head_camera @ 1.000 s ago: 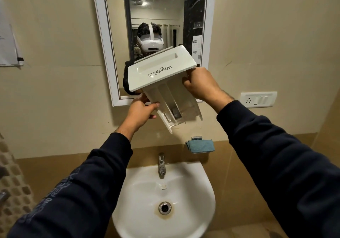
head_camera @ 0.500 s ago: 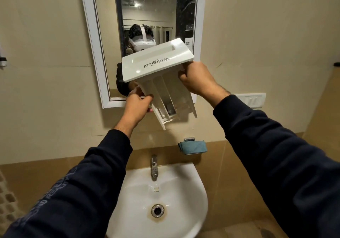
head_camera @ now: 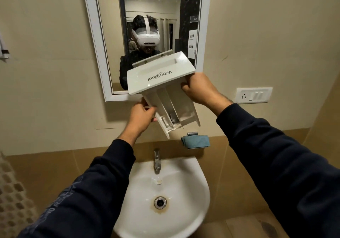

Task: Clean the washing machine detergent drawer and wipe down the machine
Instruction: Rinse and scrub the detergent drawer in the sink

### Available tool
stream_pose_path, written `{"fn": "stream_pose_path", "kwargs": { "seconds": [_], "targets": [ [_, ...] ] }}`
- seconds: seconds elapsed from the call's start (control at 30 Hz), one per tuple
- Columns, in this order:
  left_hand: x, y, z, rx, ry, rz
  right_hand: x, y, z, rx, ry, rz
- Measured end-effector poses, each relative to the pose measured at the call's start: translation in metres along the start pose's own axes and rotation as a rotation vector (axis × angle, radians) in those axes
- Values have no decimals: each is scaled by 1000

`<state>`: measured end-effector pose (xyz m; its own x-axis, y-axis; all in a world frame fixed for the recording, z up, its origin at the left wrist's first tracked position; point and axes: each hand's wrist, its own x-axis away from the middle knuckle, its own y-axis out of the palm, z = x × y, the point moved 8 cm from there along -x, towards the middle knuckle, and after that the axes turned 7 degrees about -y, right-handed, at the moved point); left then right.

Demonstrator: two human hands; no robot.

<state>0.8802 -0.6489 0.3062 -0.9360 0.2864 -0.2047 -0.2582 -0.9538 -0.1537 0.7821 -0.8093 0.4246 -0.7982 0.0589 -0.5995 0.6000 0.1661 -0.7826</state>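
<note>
I hold a white detergent drawer (head_camera: 165,90) up in the air above the white basin (head_camera: 184,201), in front of the mirror. Its front panel faces me and its compartments slope down toward the wall. My left hand (head_camera: 140,117) grips the drawer's lower left side wall. My right hand (head_camera: 197,88) grips the right end just under the front panel. Grey residue shows inside the compartments near the low end.
A chrome tap (head_camera: 157,161) stands at the basin's back. A folded teal cloth (head_camera: 196,141) lies on a small wall holder to the right of the tap. The white-framed mirror (head_camera: 97,40) hangs above, and a switch plate (head_camera: 253,95) sits on the right wall.
The drawer has come slightly lower and nearer the basin, with both hands keeping their grip. The view has shifted a little to the left.
</note>
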Motion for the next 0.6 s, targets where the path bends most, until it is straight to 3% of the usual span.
{"fn": "stream_pose_path", "kwargs": {
  "seconds": [0.17,0.33,0.6],
  "targets": [
    [2,-11,-7,32,27,70,0,7,0,-80,15,89],
    [20,-13,-73,28,-152,18,14,71,-2,-28,4,-133],
    [52,-10,-180,274,-466,-46,20,179,-27,41,-125,-367]
  ]
}}
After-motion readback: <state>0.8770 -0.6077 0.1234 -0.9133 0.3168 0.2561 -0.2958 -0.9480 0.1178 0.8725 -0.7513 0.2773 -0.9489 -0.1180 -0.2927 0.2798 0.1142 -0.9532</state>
